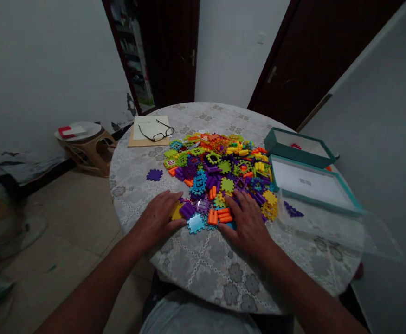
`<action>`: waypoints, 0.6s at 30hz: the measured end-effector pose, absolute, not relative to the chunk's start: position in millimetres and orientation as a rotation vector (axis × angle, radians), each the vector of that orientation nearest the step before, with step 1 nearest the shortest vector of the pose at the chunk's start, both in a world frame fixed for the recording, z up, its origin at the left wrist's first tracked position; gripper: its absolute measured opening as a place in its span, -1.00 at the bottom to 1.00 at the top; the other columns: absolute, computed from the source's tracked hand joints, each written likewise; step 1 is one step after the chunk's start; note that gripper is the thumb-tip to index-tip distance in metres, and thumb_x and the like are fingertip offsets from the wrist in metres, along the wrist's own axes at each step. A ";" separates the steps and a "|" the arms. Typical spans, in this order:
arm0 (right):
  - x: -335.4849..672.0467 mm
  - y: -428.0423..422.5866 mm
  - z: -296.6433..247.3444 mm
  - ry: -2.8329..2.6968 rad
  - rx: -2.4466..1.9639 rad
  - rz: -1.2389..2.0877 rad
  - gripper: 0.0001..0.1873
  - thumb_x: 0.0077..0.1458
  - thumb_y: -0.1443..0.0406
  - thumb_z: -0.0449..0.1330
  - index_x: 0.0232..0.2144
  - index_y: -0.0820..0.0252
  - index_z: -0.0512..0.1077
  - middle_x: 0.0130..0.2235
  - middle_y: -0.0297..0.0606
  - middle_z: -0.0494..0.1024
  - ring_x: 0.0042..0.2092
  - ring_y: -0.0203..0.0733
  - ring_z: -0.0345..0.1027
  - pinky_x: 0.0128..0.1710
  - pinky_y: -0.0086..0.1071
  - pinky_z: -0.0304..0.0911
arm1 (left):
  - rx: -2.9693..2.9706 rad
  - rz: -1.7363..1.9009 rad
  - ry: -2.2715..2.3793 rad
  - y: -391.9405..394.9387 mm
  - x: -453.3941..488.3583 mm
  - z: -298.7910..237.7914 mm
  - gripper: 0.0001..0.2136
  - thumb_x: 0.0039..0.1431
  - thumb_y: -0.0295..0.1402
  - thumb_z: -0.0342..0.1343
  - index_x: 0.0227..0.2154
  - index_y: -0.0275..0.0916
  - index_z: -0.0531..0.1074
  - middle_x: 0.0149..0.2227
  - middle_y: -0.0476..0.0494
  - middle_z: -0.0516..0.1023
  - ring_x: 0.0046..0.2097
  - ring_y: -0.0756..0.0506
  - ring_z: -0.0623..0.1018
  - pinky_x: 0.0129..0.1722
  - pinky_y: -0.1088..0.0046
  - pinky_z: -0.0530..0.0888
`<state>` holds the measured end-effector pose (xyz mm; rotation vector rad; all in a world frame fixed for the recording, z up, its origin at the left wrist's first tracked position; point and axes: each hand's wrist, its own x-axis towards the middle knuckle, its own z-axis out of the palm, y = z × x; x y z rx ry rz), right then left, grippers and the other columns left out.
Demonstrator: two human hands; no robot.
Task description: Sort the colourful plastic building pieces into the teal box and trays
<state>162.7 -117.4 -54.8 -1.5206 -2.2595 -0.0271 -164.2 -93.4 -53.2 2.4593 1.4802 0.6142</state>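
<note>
A large heap of plastic building pieces [225, 167] in many colours covers the middle of the round table. My left hand [159, 215] rests at the heap's near left edge, fingers spread, touching a yellow piece [177, 212] beside purple pieces [188, 210]. My right hand [248, 222] lies at the near right edge with its fingers apart over the pieces. Between the two hands are a light blue square piece [196, 223] and several orange pieces [220, 216]. Neither hand visibly holds anything. What lies under the right palm is hidden.
A green box [300, 160] and its teal-edged lid [316, 211] stand at the right. Closer is a clear plastic tray [314, 229] with a purple triangular piece. Eyeglasses [158, 136] lie on papers at the back left; a lone purple piece [154, 175] sits left of the heap.
</note>
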 end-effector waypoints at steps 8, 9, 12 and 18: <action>144.8 -105.2 -52.4 -2.235 -1.509 0.077 -0.15 0.20 -0.12 0.26 0.40 0.08 0.24 0.42 0.00 0.20 0.45 0.26 -0.05 0.43 0.27 -0.12 | 2.141 0.704 1.715 -65.2 -136.5 -46.1 -0.43 0.27 -0.03 0.08 0.23 -0.26 0.43 0.16 -0.37 0.57 0.19 -0.37 0.52 0.22 0.05 0.42; 143.0 -102.3 -52.0 -2.227 -1.498 0.095 -0.14 0.19 -0.13 0.27 0.39 0.07 0.24 0.42 -0.02 0.20 0.46 0.24 -0.06 0.43 0.26 -0.14 | 2.114 0.691 1.735 -61.1 -131.3 -44.6 -0.43 0.26 -0.04 0.08 0.22 -0.28 0.45 0.17 -0.38 0.56 0.20 -0.39 0.51 0.23 0.04 0.41; 138.1 -91.9 -51.2 -2.185 -1.469 0.119 -0.16 0.18 -0.08 0.29 0.38 0.08 0.24 0.43 -0.03 0.19 0.45 0.20 -0.05 0.44 0.22 -0.17 | 1.966 0.687 1.786 -49.8 -116.8 -38.7 -0.41 0.27 -0.05 0.03 0.26 -0.28 0.40 0.24 -0.39 0.51 0.20 -0.39 0.52 0.22 0.02 0.42; 130.7 -78.7 -52.1 -2.108 -1.411 0.147 -0.30 0.24 -0.01 0.23 0.32 0.13 0.31 0.37 0.01 0.27 0.42 0.16 0.02 0.42 0.16 -0.08 | 1.715 0.660 1.899 -32.1 -101.6 -25.7 -0.34 0.24 0.09 0.02 0.24 -0.28 0.42 0.15 -0.38 0.58 0.08 -0.38 0.61 0.11 0.06 0.49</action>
